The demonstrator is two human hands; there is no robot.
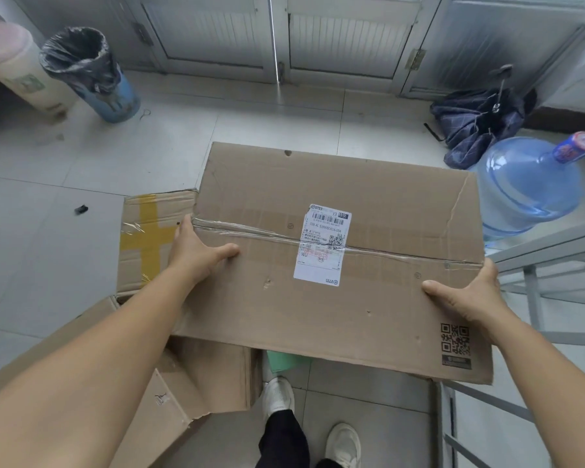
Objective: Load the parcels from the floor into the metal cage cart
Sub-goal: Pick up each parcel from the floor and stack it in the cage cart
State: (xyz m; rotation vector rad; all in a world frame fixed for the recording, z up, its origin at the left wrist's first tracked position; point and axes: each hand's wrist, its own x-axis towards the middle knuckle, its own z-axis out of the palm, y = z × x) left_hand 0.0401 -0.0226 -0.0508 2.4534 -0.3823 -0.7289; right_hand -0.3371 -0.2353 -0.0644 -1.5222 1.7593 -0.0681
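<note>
Three cardboard parcels (pixel 338 251) — one between left hand (pixel 196 248) and right hand (pixel 466 295)

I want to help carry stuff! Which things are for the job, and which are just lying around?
For the job: big box, held by left hand and right hand; taped box; open box; cart.
Lying about: water jug, umbrella, bin.

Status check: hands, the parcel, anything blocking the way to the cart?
Left hand and right hand each grip a side of the taped parcel, held up. Cage cart frame at right. Water jug stands beside it.
</note>
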